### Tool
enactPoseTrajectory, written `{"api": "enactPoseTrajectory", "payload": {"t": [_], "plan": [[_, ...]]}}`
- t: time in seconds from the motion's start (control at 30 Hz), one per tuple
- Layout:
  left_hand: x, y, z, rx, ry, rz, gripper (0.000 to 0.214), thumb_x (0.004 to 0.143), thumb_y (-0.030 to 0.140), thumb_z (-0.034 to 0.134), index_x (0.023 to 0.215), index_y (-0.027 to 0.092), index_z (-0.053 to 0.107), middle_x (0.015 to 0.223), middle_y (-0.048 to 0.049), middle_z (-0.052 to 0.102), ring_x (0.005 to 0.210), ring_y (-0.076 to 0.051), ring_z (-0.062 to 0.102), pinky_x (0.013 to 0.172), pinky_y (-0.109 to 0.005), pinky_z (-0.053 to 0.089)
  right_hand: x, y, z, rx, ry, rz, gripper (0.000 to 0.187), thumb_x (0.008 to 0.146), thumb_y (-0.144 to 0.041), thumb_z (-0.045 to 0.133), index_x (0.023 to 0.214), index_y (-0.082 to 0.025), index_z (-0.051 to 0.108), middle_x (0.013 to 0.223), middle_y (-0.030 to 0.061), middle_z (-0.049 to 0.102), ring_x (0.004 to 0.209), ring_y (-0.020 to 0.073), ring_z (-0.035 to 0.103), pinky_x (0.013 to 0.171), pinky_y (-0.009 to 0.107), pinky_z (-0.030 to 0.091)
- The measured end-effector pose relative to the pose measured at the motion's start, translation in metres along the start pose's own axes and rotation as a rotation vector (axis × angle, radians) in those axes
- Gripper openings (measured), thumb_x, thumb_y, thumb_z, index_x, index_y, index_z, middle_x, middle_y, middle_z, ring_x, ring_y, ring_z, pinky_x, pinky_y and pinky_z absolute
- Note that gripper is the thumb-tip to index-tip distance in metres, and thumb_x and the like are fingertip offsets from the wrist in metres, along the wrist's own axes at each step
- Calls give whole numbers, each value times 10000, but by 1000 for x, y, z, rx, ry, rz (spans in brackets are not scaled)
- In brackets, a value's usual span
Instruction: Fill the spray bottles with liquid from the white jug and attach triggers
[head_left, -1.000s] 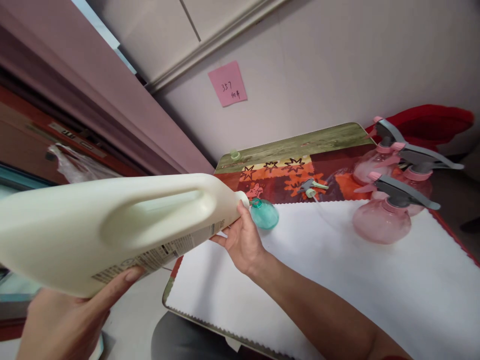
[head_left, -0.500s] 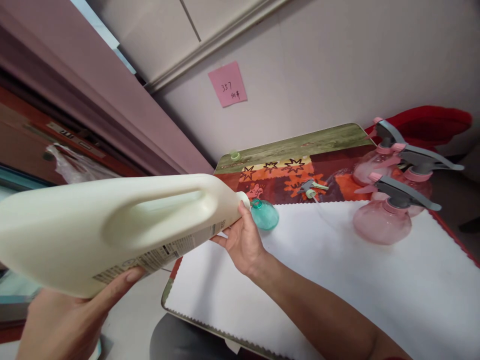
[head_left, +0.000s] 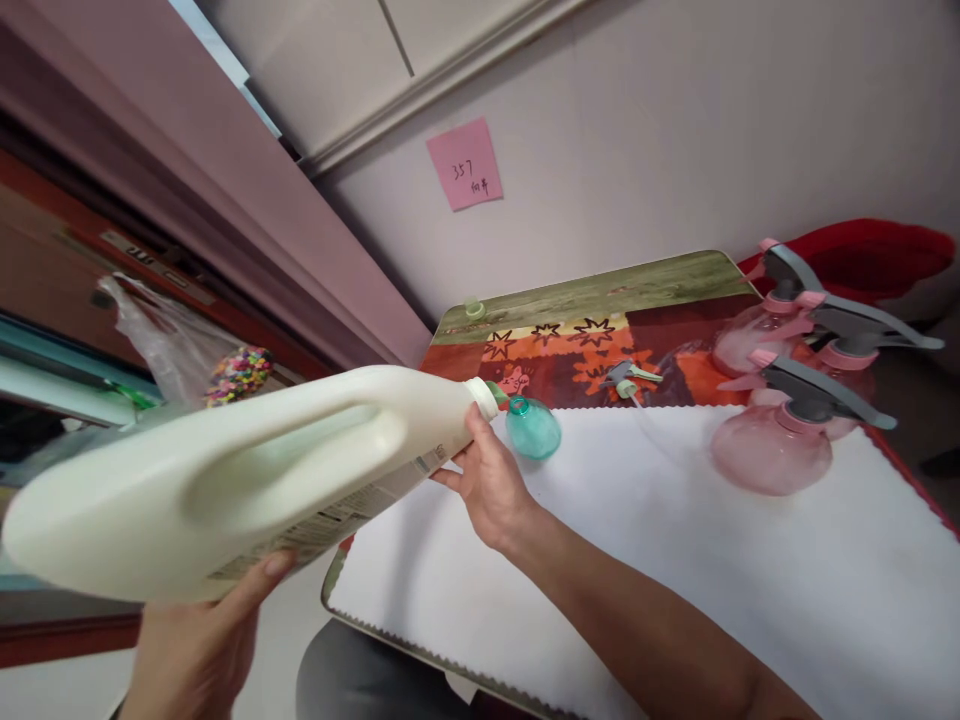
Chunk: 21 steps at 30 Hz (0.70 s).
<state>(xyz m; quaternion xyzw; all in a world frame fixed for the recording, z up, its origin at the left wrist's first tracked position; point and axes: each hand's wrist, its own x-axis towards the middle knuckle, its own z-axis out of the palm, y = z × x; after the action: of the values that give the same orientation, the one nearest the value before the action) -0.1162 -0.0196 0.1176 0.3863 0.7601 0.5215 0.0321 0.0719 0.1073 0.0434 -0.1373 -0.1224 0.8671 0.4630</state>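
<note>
A large cream jug (head_left: 247,480) with a moulded handle lies nearly horizontal, its neck tipped toward the mouth of a small teal bottle (head_left: 534,430) on the white cloth (head_left: 675,560). My left hand (head_left: 202,650) cups the jug's base from below, fingers wrapped on its label side. At the jug's neck, my right hand (head_left: 487,480) supports it from beneath, thumb and fingers pressed on it, just left of the teal bottle. Whether liquid is flowing cannot be seen.
Three pink spray bottles (head_left: 772,450) with grey triggers stand at the right. A loose spray head (head_left: 626,378) lies on the patterned table (head_left: 592,300), a small pale cap (head_left: 472,308) at its far edge. A pink note (head_left: 465,165) hangs on the wall.
The jug's base has dropped slightly and its neck has risen, so it tilts less steeply toward the teal bottle. The view shifted a little right; both hands keep their hold.
</note>
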Motion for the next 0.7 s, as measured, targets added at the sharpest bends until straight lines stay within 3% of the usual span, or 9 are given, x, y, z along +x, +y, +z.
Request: {"api": "enactPoseTrajectory", "payload": {"t": [0.13,0.23,0.4,0.5,0.57,0.7], "plan": [[-28,-32,26,-339,-37,-192,955,421,591,906,1303,350,632,1293,-38,717,1308,-447,558,1120,-716,410,-4,0,1,-235,-119,-201,617,785,-475,793,1327,-295,560,1361,38,658,1234,254,592,1065,436,478],[-52,-61,47,-483,-155,-306,910,485,607,871,1329,384,616,1275,-3,726,1323,-412,559,1082,-629,494,-1,0,-5,-428,-150,-314,652,663,-350,894,1239,-254,604,1217,47,726,1128,266,648,1016,410,503],[-90,-90,71,-486,-324,-356,772,607,488,868,1302,240,642,1251,-101,728,1261,-398,608,1048,-560,516,3,-6,-18,-552,-114,-312,670,587,-329,919,1181,-233,623,1083,66,760,924,255,699,838,398,564],[-104,-105,66,-420,-413,-430,680,601,517,864,1185,217,688,1125,-147,754,1062,-404,694,878,-544,581,-3,-10,-18,-678,-51,-370,650,570,-336,923,1142,-226,634,1070,85,757,904,269,696,805,415,565],[-107,-117,54,-410,-381,-452,764,616,560,840,1267,221,628,1129,-167,735,958,-377,716,814,-532,587,-11,-9,-17,-745,-34,-402,656,569,-340,923,1147,-230,634,1071,86,751,905,272,693,804,422,564],[-95,-136,27,-340,-241,-380,1125,592,519,875,1528,294,292,1441,-191,539,1229,-349,614,996,-541,507,-23,4,-18,-902,-63,-461,744,544,-299,936,1212,-236,615,1120,67,730,981,269,678,862,413,552]]}}
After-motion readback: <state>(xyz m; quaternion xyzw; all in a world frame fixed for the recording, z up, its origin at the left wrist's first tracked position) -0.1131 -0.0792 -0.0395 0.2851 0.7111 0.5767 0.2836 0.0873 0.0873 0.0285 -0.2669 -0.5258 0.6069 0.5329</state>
